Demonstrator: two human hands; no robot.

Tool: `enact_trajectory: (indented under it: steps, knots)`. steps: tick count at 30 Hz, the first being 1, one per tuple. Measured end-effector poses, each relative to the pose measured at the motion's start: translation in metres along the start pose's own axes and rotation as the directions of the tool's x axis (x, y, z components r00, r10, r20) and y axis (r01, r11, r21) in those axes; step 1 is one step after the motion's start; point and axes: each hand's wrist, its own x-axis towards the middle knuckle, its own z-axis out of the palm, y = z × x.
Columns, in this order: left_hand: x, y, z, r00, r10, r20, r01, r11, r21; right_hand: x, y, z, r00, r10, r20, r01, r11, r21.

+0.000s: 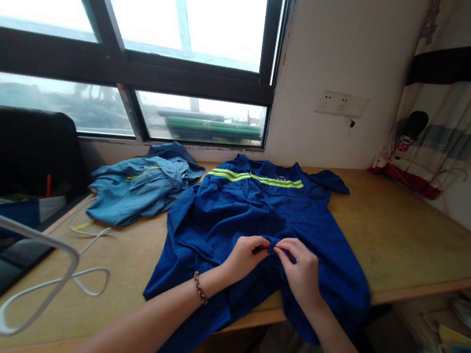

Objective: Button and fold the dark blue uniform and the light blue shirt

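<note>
A dark blue work shirt [230, 216] with a yellow and silver reflective band across its chest lies spread on the wooden table [125, 278], collar toward the window. Its lower part hangs over the front edge. My left hand [247, 254], with a braided bracelet on the wrist, pinches the front of the shirt near the middle. Right beside it, my right hand [297, 262] pinches the same bit of cloth, fingertips almost touching the left ones. The small detail between the fingertips is hidden.
A crumpled lighter blue garment [141, 187] lies left of the shirt. White cable [88, 290] loops over the table's left side, near a black chair back [17, 140]. Behind are a window and a wall socket [336, 103]; a patterned curtain [451, 102] hangs at right.
</note>
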Motion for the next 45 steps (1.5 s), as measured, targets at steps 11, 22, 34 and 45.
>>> enact_trajectory:
  steps: [11, 22, 34, 45]
  knots:
    - [0.005, 0.002, 0.003, 0.967, -0.234, 0.103, 0.256, 0.876, -0.408, -0.015, 0.016, 0.008, 0.959, -0.278, -0.049, 0.269, 0.953, -0.137]
    - [0.005, 0.001, 0.007, 0.885, -0.425, 0.190, 0.448, 0.666, -0.596, -0.019, 0.020, 0.010, 0.929, -0.371, -0.009, 0.362, 0.911, -0.200]
    - [0.006, -0.007, 0.006, 0.816, -0.480, 0.323, 0.549, 0.468, -0.692, -0.021, 0.017, 0.010, 0.939, -0.342, -0.035, 0.333, 0.931, -0.152]
    - [0.007, -0.004, 0.004, 0.815, -0.482, 0.321, 0.541, 0.439, -0.717, -0.020, 0.021, 0.013, 0.966, -0.257, 0.012, 0.257, 0.961, -0.105]
